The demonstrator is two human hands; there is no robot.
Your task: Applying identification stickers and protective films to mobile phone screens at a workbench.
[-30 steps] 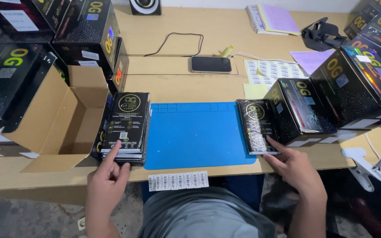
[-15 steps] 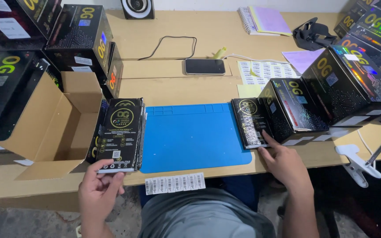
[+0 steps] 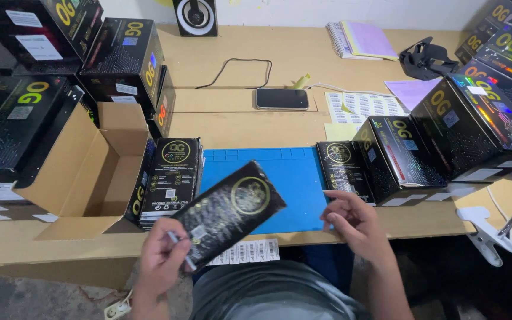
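packet (image 3: 232,213): black, gold ring | mat (image 3: 285,178): blue | open carton (image 3: 84,172): brown | notebook (image 3: 365,40): lilac

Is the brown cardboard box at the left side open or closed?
Open. The cardboard box has its flaps spread outward and its bare brown inside shows. It lies tipped, with its opening facing the blue mat.
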